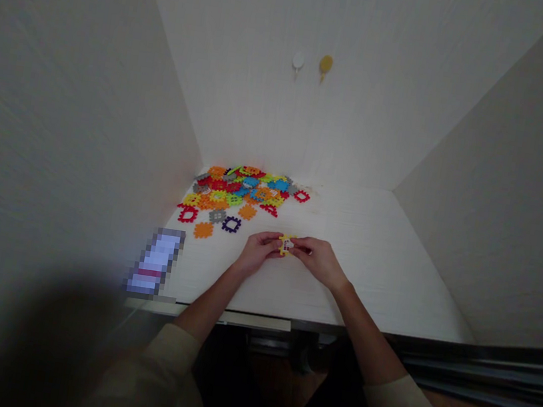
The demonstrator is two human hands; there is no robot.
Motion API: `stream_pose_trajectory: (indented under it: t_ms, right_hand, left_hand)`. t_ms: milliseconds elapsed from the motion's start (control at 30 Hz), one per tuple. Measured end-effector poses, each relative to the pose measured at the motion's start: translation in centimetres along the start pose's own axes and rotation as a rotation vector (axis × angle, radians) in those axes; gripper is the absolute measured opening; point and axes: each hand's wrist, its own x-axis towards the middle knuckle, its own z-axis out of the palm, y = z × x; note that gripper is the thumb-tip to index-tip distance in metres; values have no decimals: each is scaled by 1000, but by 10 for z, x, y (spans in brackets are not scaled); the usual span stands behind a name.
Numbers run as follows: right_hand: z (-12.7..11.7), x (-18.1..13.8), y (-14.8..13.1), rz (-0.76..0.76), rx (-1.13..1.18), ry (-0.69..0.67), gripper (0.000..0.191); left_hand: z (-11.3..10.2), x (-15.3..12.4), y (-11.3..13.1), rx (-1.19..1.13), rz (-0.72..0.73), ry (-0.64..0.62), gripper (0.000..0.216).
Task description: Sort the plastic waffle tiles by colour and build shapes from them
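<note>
The person's two hands meet over the middle of a white worktop [368, 271], and between them sits a small yellow piece [286, 244] of notched plastic. The left hand [258, 252] comes in from the left and the right hand [318, 261] from the right. Each closes its fingertips on its own side of the yellow piece, so the piece is pinched from both ends and lies directly between the two hands, equally near to each. It appears to be held just above the worktop or resting lightly on it; the view cannot settle which. A paler patch shows at its centre, too small to make out, and the piece is too small to show a long axis.

The heap of loose pieces [237, 195] lies beyond the hands and to their left, towards the back left corner of the worktop, well apart from the held piece. It holds orange, red, yellow, blue, green, grey and purple squares with toothed edges. The nearest stragglers, an orange square [203, 229] and a purple frame [231, 224], lie on the left hand's side, so that hand is the nearer of the two to the heap.

A flat pixelated rectangle [156, 261], likely a phone, lies at the worktop's front left edge. Two small hooks [311, 63], one white and one yellow, are fixed high on the back wall.
</note>
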Motion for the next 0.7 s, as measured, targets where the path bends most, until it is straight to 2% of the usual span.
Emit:
stream_pose_trajectory:
  t_ms: [100, 233, 400, 567, 700]
  right_hand:
    - [2, 1, 4, 4, 5, 51, 21]
    - [11, 0, 13, 109, 260, 113, 24]
    - [23, -1, 24, 196, 393, 123, 48]
    - [29, 1, 31, 238, 411, 147, 38]
    - [30, 2, 30, 236, 427, 146, 38]
  left_hand:
    - [0, 0, 1, 2, -2, -14, 40]
    - [1, 0, 2, 6, 1, -17, 41]
    - [4, -1, 1, 67, 35, -27, 40]
    - [9, -4, 0, 165, 78, 25, 43]
    - [14, -7, 1, 189, 93, 72, 43]
